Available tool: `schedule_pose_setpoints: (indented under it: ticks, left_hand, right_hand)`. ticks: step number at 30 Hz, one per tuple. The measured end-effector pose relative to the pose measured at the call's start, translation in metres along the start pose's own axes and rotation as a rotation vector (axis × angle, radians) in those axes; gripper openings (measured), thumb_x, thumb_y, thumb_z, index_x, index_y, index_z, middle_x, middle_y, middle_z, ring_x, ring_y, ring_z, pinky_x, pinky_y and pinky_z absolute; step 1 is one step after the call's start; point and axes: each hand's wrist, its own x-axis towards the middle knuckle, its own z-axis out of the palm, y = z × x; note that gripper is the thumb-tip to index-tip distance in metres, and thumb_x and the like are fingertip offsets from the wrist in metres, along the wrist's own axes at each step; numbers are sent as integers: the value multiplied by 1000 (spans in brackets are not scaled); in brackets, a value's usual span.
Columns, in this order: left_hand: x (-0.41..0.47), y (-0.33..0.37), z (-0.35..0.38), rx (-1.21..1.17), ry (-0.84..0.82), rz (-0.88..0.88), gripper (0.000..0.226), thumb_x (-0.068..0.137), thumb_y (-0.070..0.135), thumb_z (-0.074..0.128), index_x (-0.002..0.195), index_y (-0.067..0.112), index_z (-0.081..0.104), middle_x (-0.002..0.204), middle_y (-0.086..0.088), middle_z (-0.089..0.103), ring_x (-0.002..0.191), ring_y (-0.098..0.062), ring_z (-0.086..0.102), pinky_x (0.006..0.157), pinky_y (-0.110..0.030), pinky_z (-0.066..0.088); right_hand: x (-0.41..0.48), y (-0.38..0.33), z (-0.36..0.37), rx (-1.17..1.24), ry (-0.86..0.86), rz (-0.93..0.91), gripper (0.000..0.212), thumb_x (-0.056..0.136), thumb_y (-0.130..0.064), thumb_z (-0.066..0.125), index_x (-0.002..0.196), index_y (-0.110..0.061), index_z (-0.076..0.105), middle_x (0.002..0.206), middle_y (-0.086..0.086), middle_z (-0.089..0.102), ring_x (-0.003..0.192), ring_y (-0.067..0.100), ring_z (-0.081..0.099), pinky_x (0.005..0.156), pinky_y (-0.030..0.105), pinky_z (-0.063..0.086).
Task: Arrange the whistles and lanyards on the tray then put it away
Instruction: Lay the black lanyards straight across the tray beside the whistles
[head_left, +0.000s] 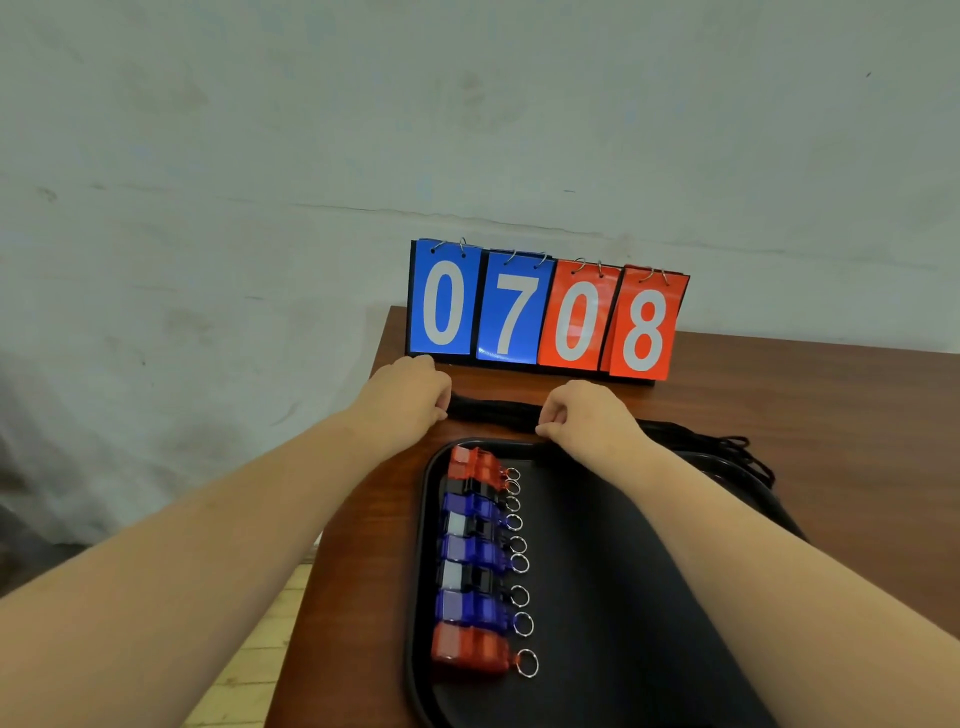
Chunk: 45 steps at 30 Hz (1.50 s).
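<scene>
Hands first: left hand (410, 397) and right hand (587, 415) are both up in the middle of the frame, fingers curled tight round a straightened bunch of black lanyards (493, 410) stretched between them; that bunch lies on the brown table (857, 415) just past the top edge of the black tray (597, 571), right below a flip scoreboard (545, 312) showing 07 in blue and 08 in red; more black cords (737, 452) trail off in a loose heap at centre right, by the tray's far right corner; whistles (475, 556) sit in a neat column down the tray's left side, red at both ends, blue and black ones between, key rings all pointing right; right forearm crosses above the tray; pale scuffed wall (260, 156) fills the upper half.
</scene>
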Motion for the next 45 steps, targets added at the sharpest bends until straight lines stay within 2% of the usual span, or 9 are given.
schedule_pose_setpoints:
  ticks: [8,13,17,21,26,31,35,40,45]
  left_hand:
    - [3,0,-2,12,56,11,9,95,25,63,101,20,60,100,0,59,96,-18,53,85,-34,51]
    - [5,0,-2,25,30,25,7,97,24,59,102,20,62,101,0,64,98,-17,56,88,-32,50]
    - [3,-4,-3,29,53,40,8,98,21,58,104,20,63,99,0,65,97,-18,58,87,-32,50]
    - [4,-6,-5,47,44,71,13,99,28,56,106,24,66,98,4,58,102,-18,54,89,-32,45]
    - [4,4,-1,45,64,87,28,96,44,57,117,29,66,115,2,55,112,-19,47,96,-35,37]
    - [6,9,-8,21,124,72,15,98,33,56,107,24,64,104,3,56,102,-20,51,87,-33,36]
    - [5,16,-23,-153,180,15,11,100,25,52,104,19,60,89,7,58,93,-20,55,92,-38,39]
    - [6,31,-42,-404,233,32,14,99,21,52,108,20,63,95,8,65,94,-16,59,96,-44,45]
    - [6,58,-58,-545,262,76,19,101,21,50,112,19,66,104,7,63,97,-9,56,86,-23,42]
  right_hand:
    - [5,-8,1,43,91,-13,17,91,-26,69,107,-19,67,103,-1,67,95,15,63,88,33,56]
    - [8,-10,6,-6,33,-9,9,93,-23,66,100,-19,69,99,0,68,93,15,64,85,31,55]
    - [7,-9,7,20,90,-19,6,94,-21,64,97,-18,68,96,-1,68,89,13,64,81,27,55]
    - [5,-10,3,151,184,-40,5,94,-16,61,90,-18,64,90,-2,65,85,13,62,75,23,53]
    - [-1,-20,-5,330,210,-91,2,95,-17,59,96,-16,57,91,-3,62,84,11,59,68,17,47]
    - [-4,-29,-15,434,243,-118,4,97,-17,55,100,-15,53,90,-1,60,81,11,57,65,17,43]
    - [-6,-31,-23,510,280,-73,3,98,-18,54,98,-18,52,92,-4,59,84,9,57,66,17,43]
    - [-9,-29,-29,644,248,19,7,98,-16,53,101,-21,49,101,4,65,90,17,66,56,19,43]
    - [-22,-31,-47,773,189,23,23,100,-10,44,121,-20,48,101,4,68,84,9,63,59,18,46]
